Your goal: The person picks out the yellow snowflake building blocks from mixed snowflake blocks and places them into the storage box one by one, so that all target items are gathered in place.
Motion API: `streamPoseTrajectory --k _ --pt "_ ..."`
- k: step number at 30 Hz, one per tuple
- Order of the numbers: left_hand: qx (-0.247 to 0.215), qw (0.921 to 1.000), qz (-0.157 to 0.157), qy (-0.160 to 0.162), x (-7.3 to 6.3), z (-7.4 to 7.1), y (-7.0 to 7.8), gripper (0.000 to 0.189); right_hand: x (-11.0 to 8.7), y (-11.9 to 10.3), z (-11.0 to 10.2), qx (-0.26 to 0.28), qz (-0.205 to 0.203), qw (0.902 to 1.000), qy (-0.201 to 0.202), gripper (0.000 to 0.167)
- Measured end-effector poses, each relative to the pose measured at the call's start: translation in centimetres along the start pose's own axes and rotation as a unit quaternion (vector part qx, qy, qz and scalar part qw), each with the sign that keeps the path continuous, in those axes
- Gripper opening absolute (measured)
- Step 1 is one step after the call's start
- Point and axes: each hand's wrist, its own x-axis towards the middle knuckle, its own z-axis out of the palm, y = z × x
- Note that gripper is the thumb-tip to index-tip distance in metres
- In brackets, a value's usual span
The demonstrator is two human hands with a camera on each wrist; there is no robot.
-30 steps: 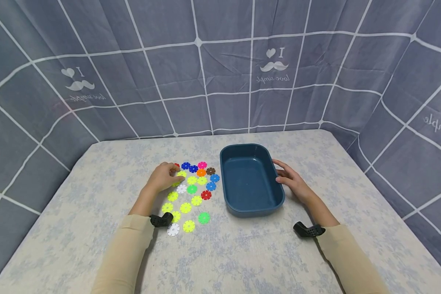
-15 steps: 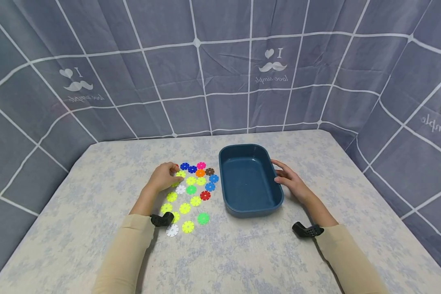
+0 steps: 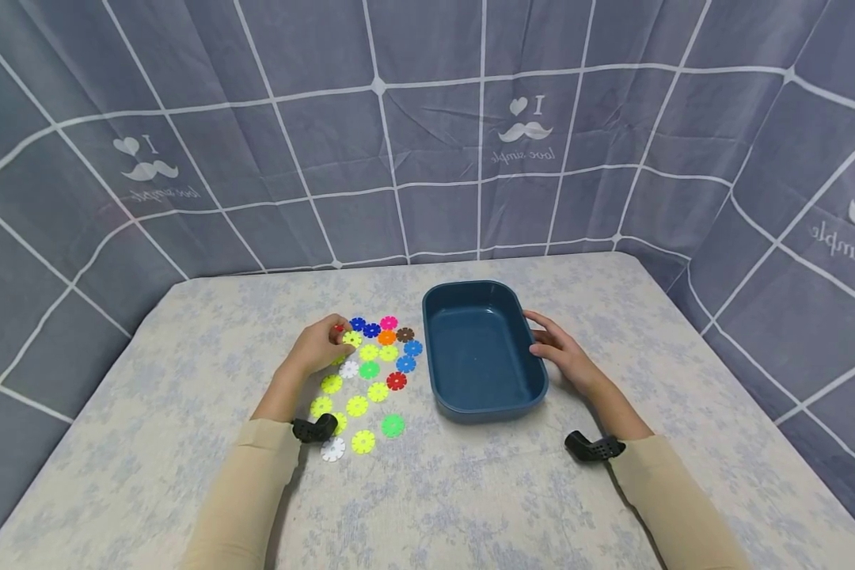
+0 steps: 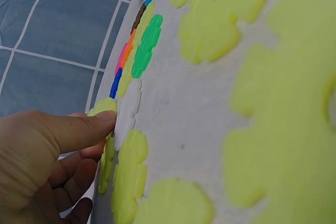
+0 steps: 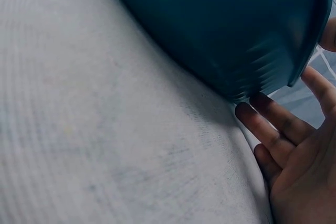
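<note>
My left hand (image 3: 317,346) is over the far left part of a group of flat, notched plastic snowflake discs. Its thumb and fingers pinch a yellow snowflake disc (image 3: 352,339), which shows partly behind the thumb in the left wrist view. A red disc peeks out just beyond these fingers, and a white disc (image 3: 349,369) lies close by. At the right wall of a deep dark-blue plastic bin (image 3: 482,408) is my right hand (image 3: 567,356), holding it with the thumb at the rim and fingertips against the outer side. Inside the bin, the bare floor shows.
Loose discs in several colours lie between my left forearm and the bin, among them a green disc (image 3: 393,426), a brown disc (image 3: 404,335) and an orange disc (image 3: 387,337). Flowered cloth covers the table (image 3: 470,499). A grey-blue curtain (image 3: 427,134) hangs behind it.
The pinched yellow disc now shows more fully at the left fingertips, and more of the red disc beyond is visible. The right hand stays at the bin. The head view has shifted slightly.
</note>
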Motion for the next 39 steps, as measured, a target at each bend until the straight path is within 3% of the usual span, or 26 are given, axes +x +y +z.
streamPoseTrajectory --k 15,26,39 --pt "-0.015 0.9995 0.001 0.028 0.0 0.5 -0.3 0.033 0.1 0.0 0.1 0.004 0.003 1.0000 0.000 0.061" --pt "-0.069 0.9963 -0.008 0.052 0.2 0.3 -0.3 0.033 0.0 -0.1 0.2 0.002 0.003 1.0000 0.005 0.061" --pt "-0.118 0.9918 0.014 0.047 -0.1 -0.2 1.7 0.032 0.0 -0.2 0.2 0.000 0.009 0.9999 0.006 0.062"
